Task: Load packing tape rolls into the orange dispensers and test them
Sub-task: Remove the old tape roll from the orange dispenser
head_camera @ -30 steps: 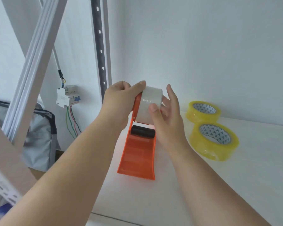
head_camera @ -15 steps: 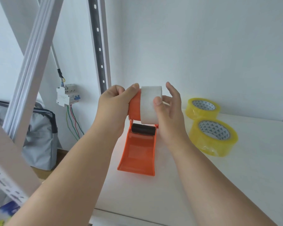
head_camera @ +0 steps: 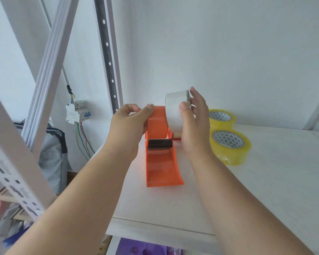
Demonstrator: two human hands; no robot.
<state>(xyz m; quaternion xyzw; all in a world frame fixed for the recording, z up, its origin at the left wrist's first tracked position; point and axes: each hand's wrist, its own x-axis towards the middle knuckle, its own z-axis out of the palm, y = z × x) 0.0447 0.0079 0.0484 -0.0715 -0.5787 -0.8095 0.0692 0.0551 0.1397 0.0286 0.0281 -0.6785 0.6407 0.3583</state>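
Now the clear tape roll sits further to the right than a moment ago, and more of the orange hub shows bare. Nearest, the orange dispenser stands on the white worktop, its curved foot toward us. The left hand grips the hub from the left. The right hand holds the roll with thumb in front and fingers behind, just beside the hub. If the roll goes on crooked it may jam, or it may slip and fall. Pushing hard could tip the dispenser. Further back, two yellow rolls lie near the wall.
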